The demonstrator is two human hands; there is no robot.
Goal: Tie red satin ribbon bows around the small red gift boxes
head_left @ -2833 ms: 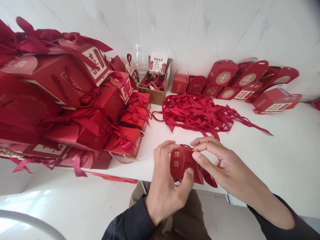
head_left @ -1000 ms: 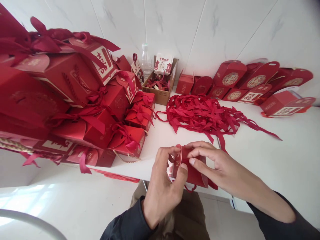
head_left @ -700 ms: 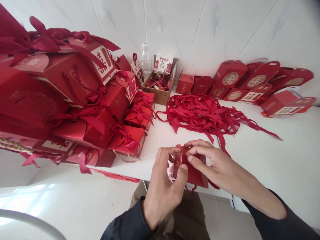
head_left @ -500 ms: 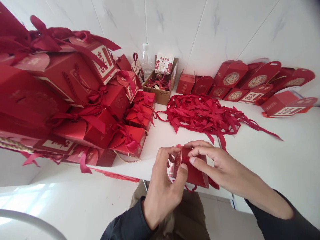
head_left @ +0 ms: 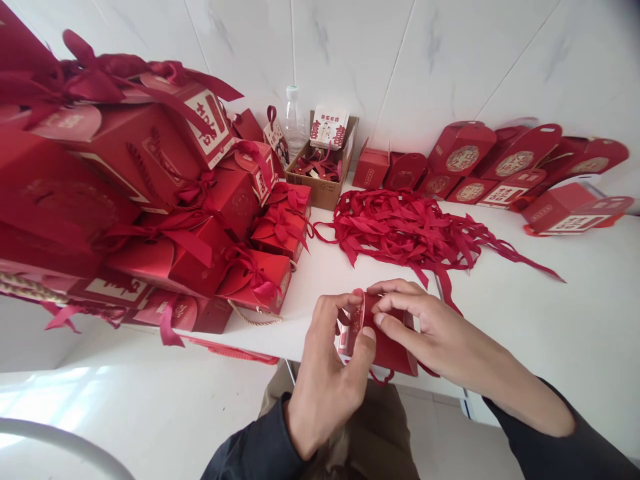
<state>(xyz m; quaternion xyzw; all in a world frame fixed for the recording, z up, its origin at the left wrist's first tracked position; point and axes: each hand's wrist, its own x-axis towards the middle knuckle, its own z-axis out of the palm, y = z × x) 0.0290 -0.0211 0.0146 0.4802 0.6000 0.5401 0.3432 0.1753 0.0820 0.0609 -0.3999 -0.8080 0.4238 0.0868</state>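
Observation:
A small red box lies at the table's front edge, between my two hands. My left hand grips its left end, with the thumb on the near side and the fingers curled over the far side. On top of the box rest the bent fingers of my right hand, their tips close together; whether they pinch anything is hidden. A dark red cord hangs below the box's near side. Just beyond my hands a heap of red ribbons lies on the white table.
Ribbon-tied red boxes are piled high at the left. At the back stand a cardboard box with ribbons and cards, and a clear bottle. More red boxes line the wall at the right.
My right hand has shifted slightly left over the small red box. My left hand keeps its place and its grip.

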